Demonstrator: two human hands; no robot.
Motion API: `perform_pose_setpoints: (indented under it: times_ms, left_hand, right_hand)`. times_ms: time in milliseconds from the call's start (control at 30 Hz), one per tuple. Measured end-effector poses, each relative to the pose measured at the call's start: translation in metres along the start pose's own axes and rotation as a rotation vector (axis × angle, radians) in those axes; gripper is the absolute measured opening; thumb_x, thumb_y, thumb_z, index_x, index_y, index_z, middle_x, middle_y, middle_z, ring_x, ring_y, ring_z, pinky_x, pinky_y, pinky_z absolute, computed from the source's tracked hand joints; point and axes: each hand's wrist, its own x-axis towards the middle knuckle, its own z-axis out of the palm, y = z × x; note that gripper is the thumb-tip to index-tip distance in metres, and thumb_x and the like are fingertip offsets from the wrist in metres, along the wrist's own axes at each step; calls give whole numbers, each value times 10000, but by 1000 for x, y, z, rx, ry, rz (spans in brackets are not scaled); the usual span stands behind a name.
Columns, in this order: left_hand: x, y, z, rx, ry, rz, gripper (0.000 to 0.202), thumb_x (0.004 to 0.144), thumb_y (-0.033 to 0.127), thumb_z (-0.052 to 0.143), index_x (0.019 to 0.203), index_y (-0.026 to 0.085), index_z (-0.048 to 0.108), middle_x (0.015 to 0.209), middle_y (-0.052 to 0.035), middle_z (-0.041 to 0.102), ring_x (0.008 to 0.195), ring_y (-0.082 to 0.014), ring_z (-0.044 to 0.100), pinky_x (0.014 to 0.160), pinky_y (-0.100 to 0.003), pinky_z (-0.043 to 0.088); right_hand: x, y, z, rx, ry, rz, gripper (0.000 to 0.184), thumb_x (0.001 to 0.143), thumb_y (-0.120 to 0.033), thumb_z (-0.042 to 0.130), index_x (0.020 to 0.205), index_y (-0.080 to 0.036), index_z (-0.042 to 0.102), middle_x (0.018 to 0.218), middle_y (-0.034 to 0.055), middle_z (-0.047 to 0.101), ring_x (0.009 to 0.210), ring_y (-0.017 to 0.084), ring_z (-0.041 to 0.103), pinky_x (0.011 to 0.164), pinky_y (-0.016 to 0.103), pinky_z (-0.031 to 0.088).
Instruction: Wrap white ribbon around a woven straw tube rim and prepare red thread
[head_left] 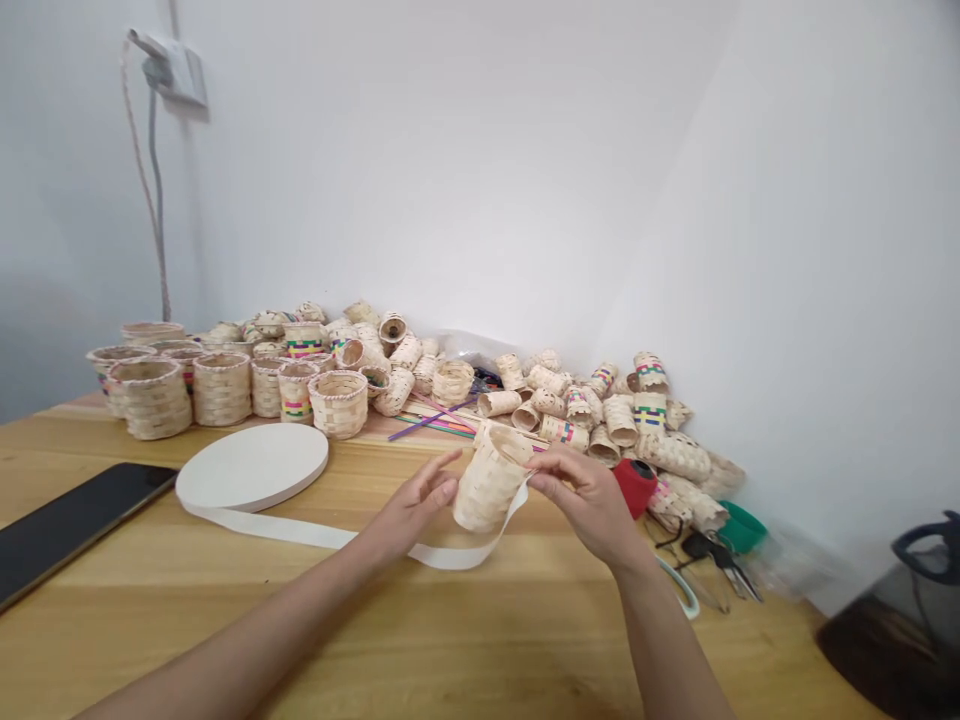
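A small pale woven basket [491, 485] is tilted between my hands, above the front part of the table. My right hand [589, 495] pinches its right rim together with the end of a white ribbon [457, 557]. At the basket's left side is my left hand [416, 505], with thumb and index finger apart and the thumb against or very near the wall; whether its other fingers touch is hidden. The ribbon runs from a flat white roll [251, 465] on the left, passing behind my left wrist and curving up under the basket.
Several finished-looking baskets with braided rims [154, 397] stand at back left. A heap of small woven baskets [551, 403] and coloured strips [431, 425] lies along the wall. A phone [75, 525] is at left; red thread spool [634, 487], scissors [686, 595] and green container [741, 527] at right.
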Motion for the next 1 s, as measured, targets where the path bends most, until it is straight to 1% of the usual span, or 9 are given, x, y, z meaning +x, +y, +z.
perform_pose_setpoints:
  times_ms: [100, 167, 300, 433, 533, 633, 733, 800, 1000]
  left_hand:
    - [0, -8, -1, 133, -32, -44, 500, 874, 520, 456, 1184, 147, 581, 1112, -108, 659, 1058, -268, 568, 958, -383, 387]
    - [-3, -10, 2, 158, -87, -59, 463, 857, 522, 488, 1033, 132, 666, 1027, -102, 686, 982, -275, 589, 912, -382, 407]
    - [-13, 0, 16, 180, -213, -58, 451, 874, 532, 471, 1019, 166, 690, 1012, -66, 685, 919, -228, 585, 843, -323, 419]
    - [-19, 22, 28, 105, -262, -121, 582, 839, 646, 427, 1003, 146, 675, 760, -37, 641, 669, -153, 533, 642, -256, 406]
    - [-17, 35, 30, 25, -263, -210, 564, 737, 674, 552, 850, 131, 658, 594, 17, 533, 518, -97, 430, 506, -210, 329]
    - [-12, 44, 20, 68, -235, -232, 450, 645, 556, 707, 799, 139, 637, 526, 65, 430, 467, -75, 357, 452, -192, 277]
    - [-8, 54, 1, 285, -192, -156, 346, 682, 417, 709, 916, 165, 669, 518, 85, 374, 464, -73, 320, 449, -190, 228]
    - [-7, 63, -14, 484, -126, -47, 260, 747, 377, 654, 928, 192, 685, 549, 77, 383, 491, -76, 332, 471, -187, 242]
    - [-6, 78, -42, 1012, 57, 339, 297, 850, 368, 566, 1108, 253, 656, 761, 2, 650, 696, -154, 556, 617, -217, 387]
  right_hand:
    - [0, 2, 0, 23, 99, -7, 70, 854, -254, 614, 849, -221, 675, 822, 14, 657, 765, 163, 583, 680, 253, 439]
    - [0, 3, 1, 47, 134, -30, 64, 850, -253, 616, 854, -225, 673, 817, 12, 645, 757, 161, 579, 675, 255, 443]
    - [0, 2, 2, 58, 167, -53, 63, 851, -244, 611, 864, -228, 670, 798, 11, 631, 738, 157, 572, 653, 256, 445]
    - [0, 0, 2, 27, 169, -44, 76, 851, -256, 606, 855, -227, 676, 799, 20, 648, 743, 168, 583, 660, 269, 457]
    - [0, 0, 1, -11, 159, -33, 97, 854, -283, 605, 859, -225, 683, 812, 28, 666, 756, 180, 600, 670, 277, 466]
    - [2, 1, -1, -70, 105, -17, 117, 863, -290, 601, 865, -215, 690, 810, 33, 683, 755, 183, 613, 662, 273, 462]
    - [3, 3, -2, -121, 55, -5, 107, 867, -263, 604, 870, -203, 692, 822, 33, 695, 766, 180, 618, 679, 270, 452]
    - [3, 2, -3, -143, 32, -4, 92, 865, -240, 610, 861, -196, 691, 807, 26, 691, 753, 170, 611, 687, 264, 443]
    - [4, -4, 3, -159, -41, 6, 115, 882, -196, 579, 817, -189, 674, 789, 16, 675, 741, 150, 596, 678, 247, 428]
